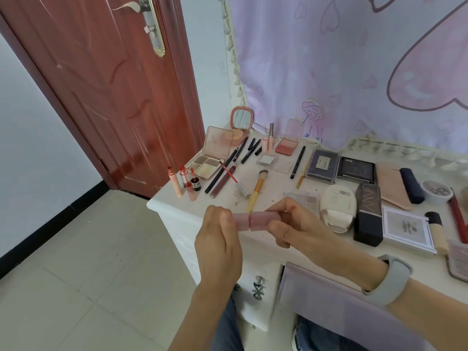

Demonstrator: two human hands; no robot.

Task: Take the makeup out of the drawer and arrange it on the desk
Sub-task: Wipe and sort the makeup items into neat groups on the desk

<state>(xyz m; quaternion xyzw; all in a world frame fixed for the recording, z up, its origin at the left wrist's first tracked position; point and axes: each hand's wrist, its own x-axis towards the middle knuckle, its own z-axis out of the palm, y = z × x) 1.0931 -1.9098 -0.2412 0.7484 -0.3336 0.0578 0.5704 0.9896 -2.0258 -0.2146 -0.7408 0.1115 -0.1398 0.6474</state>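
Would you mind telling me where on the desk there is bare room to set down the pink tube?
Bare desk lies along the front-left edge, ahead of the lip glosses, and between the yellow-handled brush and small clear palette. From the white compact rightward it is crowded.

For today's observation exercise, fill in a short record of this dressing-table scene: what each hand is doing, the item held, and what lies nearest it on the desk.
left hand: left hand grips one end of the pink tube
right hand: right hand grips the other end
tube state: held level, a seam visible at its middle
nearest on desk: yellow-handled brush, just behind the tube
desk: white desk, spread with makeup
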